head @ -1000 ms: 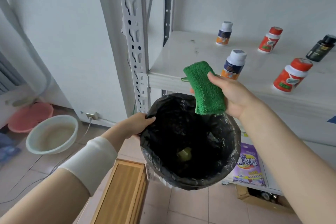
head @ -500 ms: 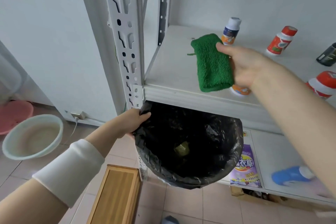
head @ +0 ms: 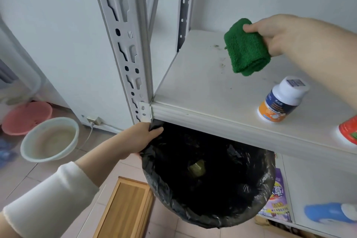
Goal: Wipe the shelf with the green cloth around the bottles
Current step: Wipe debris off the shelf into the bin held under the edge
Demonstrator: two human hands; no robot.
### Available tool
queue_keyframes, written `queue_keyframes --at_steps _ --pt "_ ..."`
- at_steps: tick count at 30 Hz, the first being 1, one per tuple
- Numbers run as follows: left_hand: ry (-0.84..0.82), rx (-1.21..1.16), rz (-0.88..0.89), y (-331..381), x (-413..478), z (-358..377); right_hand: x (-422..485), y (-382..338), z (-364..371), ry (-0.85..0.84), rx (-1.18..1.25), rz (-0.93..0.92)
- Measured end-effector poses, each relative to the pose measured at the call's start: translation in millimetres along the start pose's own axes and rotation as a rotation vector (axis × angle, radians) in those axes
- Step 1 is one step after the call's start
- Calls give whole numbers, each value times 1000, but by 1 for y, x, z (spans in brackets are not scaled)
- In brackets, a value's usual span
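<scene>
- Green cloth (head: 246, 48): folded into a thick pad of looped terry pile, deep green. It is held over the rear left part of the shelf (head: 202, 87), tilted, with the lower end nearest the board. Cannot tell whether that end touches.
- Right hand (head: 274, 33): reaches in from the right, forearm bare. The thumb lies on the cloth's upper end and the fingers are curled behind it, so the hand is grasping the cloth.
- Shelf surface: white board with dark specks (head: 222, 60) scattered just left of and below the cloth.
- White-capped bottle (head: 282, 100): upright near the front edge of the shelf, with a blue and orange label. It is apart from the cloth, forward and right of it.
- Red bottle (head: 347, 131): cut off by the right frame edge, at the shelf front.
- Left hand (head: 135, 139): white sleeve (head: 50, 199) on the forearm. Fingers are curled over the rim of the bin (head: 154, 189), gripping it just below the shelf's front left corner.
- Bin: lined with a black bag, with a yellowish scrap (head: 196, 168) at the bottom.
- Slotted upright post (head: 123, 44): meets the shelf corner above the left hand.
- Lower shelf: purple packet (head: 278, 199) and a blue bottle (head: 328, 212) lying on its side.
- Floor: wooden box (head: 127, 206) beside the bin; white basin (head: 24, 146) of cloudy water; pink basin (head: 25, 116) behind it.
</scene>
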State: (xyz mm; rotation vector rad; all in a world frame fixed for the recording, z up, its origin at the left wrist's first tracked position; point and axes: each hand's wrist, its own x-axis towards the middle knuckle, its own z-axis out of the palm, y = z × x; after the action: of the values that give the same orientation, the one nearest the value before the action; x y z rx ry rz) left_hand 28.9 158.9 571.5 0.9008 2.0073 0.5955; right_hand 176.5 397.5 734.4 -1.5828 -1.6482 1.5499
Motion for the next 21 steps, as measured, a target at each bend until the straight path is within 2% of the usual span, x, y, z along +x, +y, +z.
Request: queue_keyframes --at_steps 6,9,11,13,14,17,19,21 --pt "-7 -62 -25 0 3 3 34 -3 -7 32 -81 20" --pt "19 -45 -22 2 4 5 51 -8 -9 120 -169 -45" --pt "15 -49 -5 1 7 5 63 -12 -7 227 -356 -159" --pt "2 -59 1 2 8 5 69 -13 -1 332 -652 -278" --pt "-5 -60 5 3 9 5 71 -12 3 330 -822 -328" --pt "0 -35 6 2 12 7 76 -5 15 52 -1224 -318" --pt "17 -5 3 2 12 7 83 -3 18 -109 -1250 -228" --pt "17 6 -1 2 12 6 92 -2 18 -179 -1218 -206"
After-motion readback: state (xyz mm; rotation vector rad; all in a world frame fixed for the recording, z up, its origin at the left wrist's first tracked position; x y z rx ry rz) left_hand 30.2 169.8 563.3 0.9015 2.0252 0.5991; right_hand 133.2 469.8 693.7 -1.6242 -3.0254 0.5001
